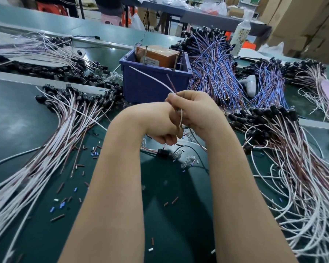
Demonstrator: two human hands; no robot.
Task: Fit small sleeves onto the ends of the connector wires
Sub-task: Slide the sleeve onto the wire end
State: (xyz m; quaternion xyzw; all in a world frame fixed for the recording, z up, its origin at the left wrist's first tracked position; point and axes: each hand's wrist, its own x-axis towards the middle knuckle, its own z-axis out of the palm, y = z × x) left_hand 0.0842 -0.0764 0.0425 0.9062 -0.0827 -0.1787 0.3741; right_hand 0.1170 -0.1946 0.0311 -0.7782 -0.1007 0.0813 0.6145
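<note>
My left hand (160,126) and my right hand (196,111) meet over the middle of the green table, fingers closed on one connector wire pair. Its white wire (150,77) and brown wire (170,82) stick up and away from my fingertips toward the blue bin. A loop of the same wire (180,118) hangs between my palms. Whether a sleeve sits on the wire ends is hidden by my fingers. Small loose sleeves (62,205) in brown, blue and white lie scattered on the table to the left of my forearms.
A blue bin (150,82) holding an orange box stands just beyond my hands. Bundles of white-and-brown wires with black connectors (68,114) fan left and right (285,149). Blue-and-brown bundles (215,69) lie behind. A black connector with clear bulbs (171,154) lies below my hands.
</note>
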